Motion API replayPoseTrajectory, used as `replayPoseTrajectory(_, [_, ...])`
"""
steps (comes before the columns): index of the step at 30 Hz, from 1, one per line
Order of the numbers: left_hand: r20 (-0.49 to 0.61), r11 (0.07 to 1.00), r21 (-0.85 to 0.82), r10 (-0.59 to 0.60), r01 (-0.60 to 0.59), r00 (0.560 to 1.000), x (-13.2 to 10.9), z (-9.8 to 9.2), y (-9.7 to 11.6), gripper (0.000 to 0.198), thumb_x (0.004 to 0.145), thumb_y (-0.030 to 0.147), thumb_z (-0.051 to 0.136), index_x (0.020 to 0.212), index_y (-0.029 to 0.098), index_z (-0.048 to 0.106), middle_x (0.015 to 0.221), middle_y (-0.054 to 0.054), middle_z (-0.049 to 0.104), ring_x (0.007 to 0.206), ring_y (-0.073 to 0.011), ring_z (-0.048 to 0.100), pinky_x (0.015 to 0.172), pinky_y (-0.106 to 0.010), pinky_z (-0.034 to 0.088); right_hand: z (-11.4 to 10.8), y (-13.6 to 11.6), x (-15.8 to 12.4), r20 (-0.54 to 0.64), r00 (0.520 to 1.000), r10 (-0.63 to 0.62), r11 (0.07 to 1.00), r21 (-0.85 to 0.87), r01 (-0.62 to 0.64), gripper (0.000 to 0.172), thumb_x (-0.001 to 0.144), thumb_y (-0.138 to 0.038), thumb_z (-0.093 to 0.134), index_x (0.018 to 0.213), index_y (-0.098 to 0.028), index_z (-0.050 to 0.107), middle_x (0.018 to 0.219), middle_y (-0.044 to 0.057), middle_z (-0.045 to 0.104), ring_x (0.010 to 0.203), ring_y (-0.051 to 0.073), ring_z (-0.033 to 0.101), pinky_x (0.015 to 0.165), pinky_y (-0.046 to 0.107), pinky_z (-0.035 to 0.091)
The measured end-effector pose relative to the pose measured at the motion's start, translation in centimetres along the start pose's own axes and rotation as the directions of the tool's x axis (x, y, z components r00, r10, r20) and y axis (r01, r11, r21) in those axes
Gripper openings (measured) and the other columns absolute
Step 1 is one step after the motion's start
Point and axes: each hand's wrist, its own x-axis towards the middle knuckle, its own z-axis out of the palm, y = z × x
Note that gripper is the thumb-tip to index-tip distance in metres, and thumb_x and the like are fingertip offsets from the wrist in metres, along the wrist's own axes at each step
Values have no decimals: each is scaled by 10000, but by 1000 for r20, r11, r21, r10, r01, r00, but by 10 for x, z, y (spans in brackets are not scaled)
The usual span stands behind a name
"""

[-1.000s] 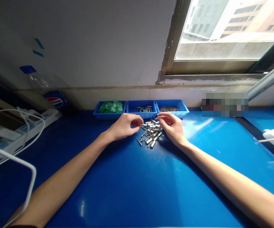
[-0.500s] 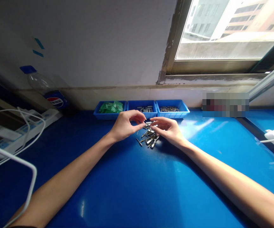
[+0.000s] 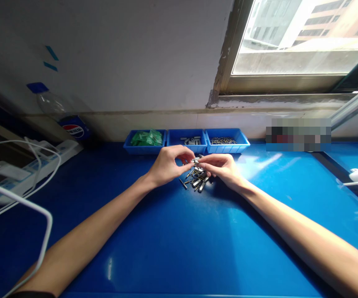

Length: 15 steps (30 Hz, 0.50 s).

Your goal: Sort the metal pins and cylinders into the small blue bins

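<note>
Pinching one small silver part point(image 3: 196, 159) between both hands' fingertips, left hand point(image 3: 167, 165) and right hand point(image 3: 220, 167) meet above the pile point(image 3: 196, 181).

- Three bins point(image 3: 186, 145) line the wall just behind the pin pile point(image 3: 195, 180).
- Cables point(image 3: 26, 194) and power strip point(image 3: 32, 167) crowd the left.
- Near desk point(image 3: 179, 248) lies open between the forearms.

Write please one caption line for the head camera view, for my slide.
Two bare hands, left hand and right hand, pinch a small metal part together above a pile of metal parts on a blue table.
</note>
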Motion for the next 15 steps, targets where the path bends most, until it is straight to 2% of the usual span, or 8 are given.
replayPoseTrajectory(4, [11, 996, 78, -39, 38, 999, 0, 1, -4, 117, 867, 265, 735, 936, 171, 731, 913, -50, 751, 775, -164, 699, 743, -276, 581, 0, 4, 1, -20, 1000, -7, 1000, -22, 6, 358, 723, -500, 877, 925, -207, 839, 719, 37, 764, 525, 149, 602, 482, 291, 474])
replayPoseTrajectory(6, [26, 979, 188, -90, 84, 996, 0, 0, -8, 176, 845, 295, 761, 972, 175, 735, 918, -53, 747, 782, -176, 692, 723, -279, 564, -1, 6, 3, -93, 995, -32, 999, -27, 30, 339, 746, -490, 864, 931, -208, 834, 730, 41, 766, 535, 154, 607, 493, 297, 483])
replayPoseTrajectory(8, [62, 947, 299, -145, 120, 988, -1, -1, -14, 235, 824, 315, 775, 1015, 182, 740, 928, -58, 742, 811, -195, 688, 718, -287, 551, -2, 8, 5, -207, 975, -83, 996, -33, 78, 348, 770, -477, 850, 991, -210, 823, 863, 65, 801, 581, 165, 639, 536, 315, 526])
replayPoseTrajectory(10, [110, 919, 371, -187, 134, 976, -2, -2, -19, 263, 815, 303, 766, 1051, 189, 740, 932, -60, 742, 831, -211, 691, 738, -298, 550, -5, 9, 8, -291, 947, -139, 990, -62, 127, 430, 793, -473, 832, 1138, -219, 790, 1115, 105, 800, 663, 182, 689, 608, 343, 577])
replayPoseTrajectory(12, [138, 902, 406, -218, 146, 966, -3, -3, -22, 262, 818, 256, 734, 1072, 192, 736, 919, -58, 746, 825, -215, 699, 749, -301, 553, -9, 11, 10, -312, 934, -173, 984, -99, 149, 573, 807, -485, 817, 1314, -240, 711, 1337, 138, 725, 726, 199, 723, 656, 368, 603])
replayPoseTrajectory(15, [128, 882, 433, -263, 185, 956, -4, -4, -23, 264, 827, 168, 668, 1085, 194, 724, 864, -45, 747, 785, -206, 711, 712, -283, 543, -12, 13, 11, -293, 940, -177, 983, -102, 153, 698, 802, -494, 816, 1433, -274, 615, 1451, 151, 653, 728, 200, 735, 669, 381, 614])
